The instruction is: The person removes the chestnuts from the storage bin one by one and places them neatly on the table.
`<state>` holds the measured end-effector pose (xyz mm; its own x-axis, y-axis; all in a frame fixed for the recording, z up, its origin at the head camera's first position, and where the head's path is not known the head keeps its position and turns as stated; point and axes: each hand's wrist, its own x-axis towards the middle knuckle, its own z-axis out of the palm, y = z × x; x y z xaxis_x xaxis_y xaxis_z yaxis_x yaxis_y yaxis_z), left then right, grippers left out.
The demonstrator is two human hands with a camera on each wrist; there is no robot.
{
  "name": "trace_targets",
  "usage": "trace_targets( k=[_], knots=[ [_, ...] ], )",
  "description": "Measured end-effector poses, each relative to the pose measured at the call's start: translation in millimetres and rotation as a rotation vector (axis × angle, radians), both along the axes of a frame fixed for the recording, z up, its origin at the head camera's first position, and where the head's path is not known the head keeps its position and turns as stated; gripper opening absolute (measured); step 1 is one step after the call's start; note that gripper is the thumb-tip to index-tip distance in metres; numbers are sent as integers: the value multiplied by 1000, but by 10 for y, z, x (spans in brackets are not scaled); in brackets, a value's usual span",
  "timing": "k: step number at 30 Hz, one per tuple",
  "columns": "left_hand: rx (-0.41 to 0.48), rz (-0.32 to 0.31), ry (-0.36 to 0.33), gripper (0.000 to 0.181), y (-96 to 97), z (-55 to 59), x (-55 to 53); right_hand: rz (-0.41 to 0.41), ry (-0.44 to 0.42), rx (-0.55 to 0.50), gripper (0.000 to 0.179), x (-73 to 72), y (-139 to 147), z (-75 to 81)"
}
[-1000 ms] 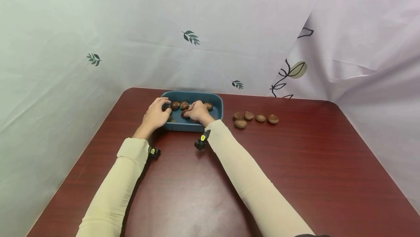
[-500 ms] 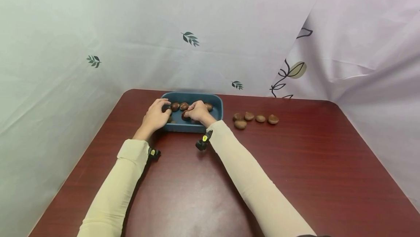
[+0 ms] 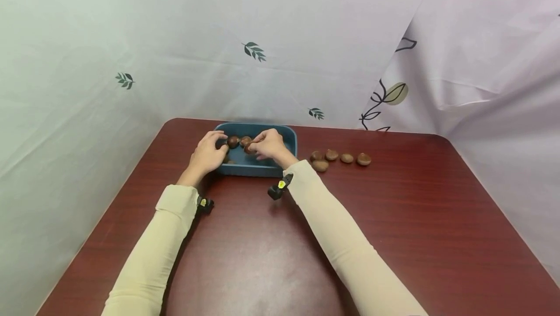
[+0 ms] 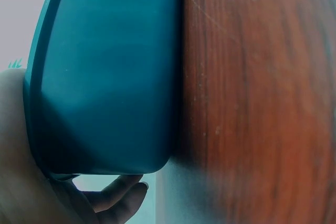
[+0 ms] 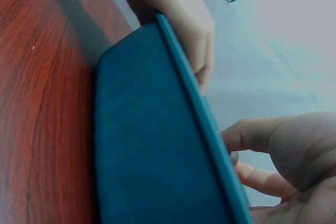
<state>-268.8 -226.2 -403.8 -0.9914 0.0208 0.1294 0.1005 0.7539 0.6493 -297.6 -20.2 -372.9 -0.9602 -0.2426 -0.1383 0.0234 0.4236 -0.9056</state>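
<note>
A blue plastic tray (image 3: 249, 170) stands at the far side of the table with several brown chestnuts (image 3: 233, 142) in it. My left hand (image 3: 205, 154) grips the tray's left end. Its fingers (image 4: 125, 196) show past the tray's end wall in the left wrist view. Over the inside of the tray, my right hand (image 3: 270, 145) pinches a chestnut (image 3: 249, 148) between thumb and fingertips. The tray wall (image 5: 147, 129) hides most of that chestnut in the right wrist view. Some chestnuts in the tray are partly covered by both hands.
Right of the tray, several more chestnuts (image 3: 331, 155) lie loose on the dark red wooden table (image 3: 393, 219). A pale cloth (image 3: 197, 53) with leaf prints hangs behind and beside the table.
My right hand has risen a little from the tray floor and shifted slightly right, with the chestnut pinched in it. The left hand and the tray have stayed put.
</note>
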Motion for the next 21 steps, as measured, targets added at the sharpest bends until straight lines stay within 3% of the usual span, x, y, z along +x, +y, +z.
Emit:
trace_targets(
  k=[6, 21],
  knots=[
    [5, -5, -7, 42, -2, 2, 10, 30, 13, -11, 22, 26, 146, 66],
    [1, -3, -5, 41, -3, -10, -16, -20, 48, -50, 22, 92, 541, 145]
  ],
)
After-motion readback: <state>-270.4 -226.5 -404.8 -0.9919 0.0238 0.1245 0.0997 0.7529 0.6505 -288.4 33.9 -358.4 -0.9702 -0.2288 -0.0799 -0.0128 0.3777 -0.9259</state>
